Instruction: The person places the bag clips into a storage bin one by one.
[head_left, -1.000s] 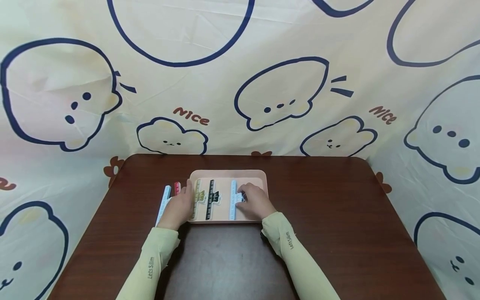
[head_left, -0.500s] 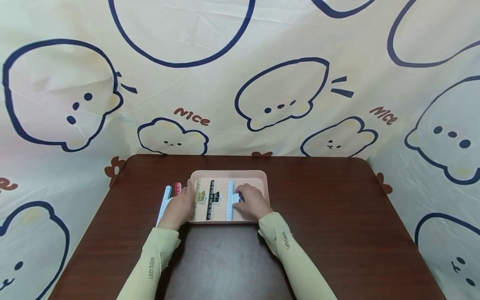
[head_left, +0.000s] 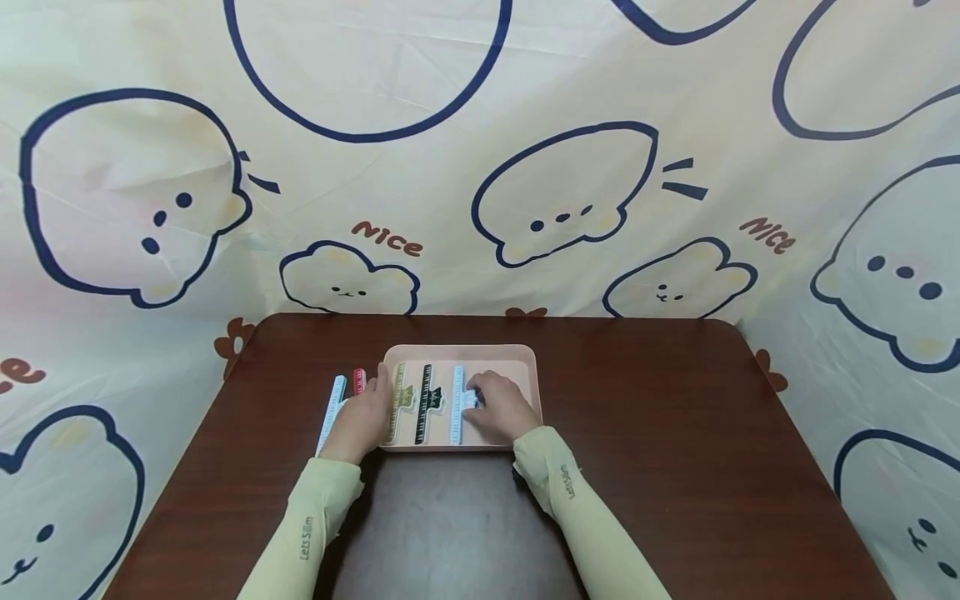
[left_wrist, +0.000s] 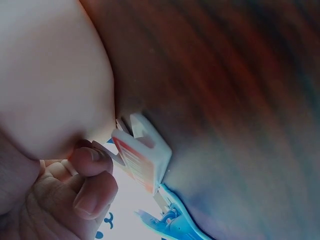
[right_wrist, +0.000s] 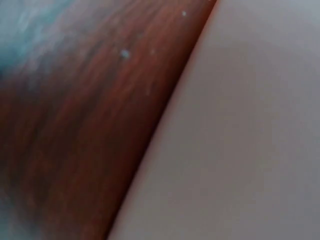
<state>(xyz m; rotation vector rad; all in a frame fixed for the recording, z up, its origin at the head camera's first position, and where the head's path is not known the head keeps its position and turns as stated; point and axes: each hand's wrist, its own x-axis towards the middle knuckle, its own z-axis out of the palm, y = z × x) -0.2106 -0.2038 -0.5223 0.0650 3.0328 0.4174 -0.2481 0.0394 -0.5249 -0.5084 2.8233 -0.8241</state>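
A pale pink tray (head_left: 517, 357) holds a gold ruler clip (head_left: 398, 404), a black ruler clip (head_left: 424, 404) and a light blue ruler clip (head_left: 457, 404), side by side. My right hand (head_left: 504, 406) pinches the handle of the light blue one between thumb and fingers. At the tray's left rim my left hand (head_left: 362, 423) holds the edge; curled fingers (left_wrist: 92, 195) show in the left wrist view, but the rim there is hidden. Only blurred skin and table appear in the right wrist view.
Left of the tray, a blue ruler clip (head_left: 332, 412) and a red ruler clip (head_left: 359, 381) lie on the brown table (head_left: 675, 458), partly hidden by the left hand. A patterned cloth (head_left: 442, 183) hangs behind the table.
My right hand has shifted left with the light blue clip, bringing it nearer the black one inside the tray. The left hand stays at the rim. The head view has tilted slightly.
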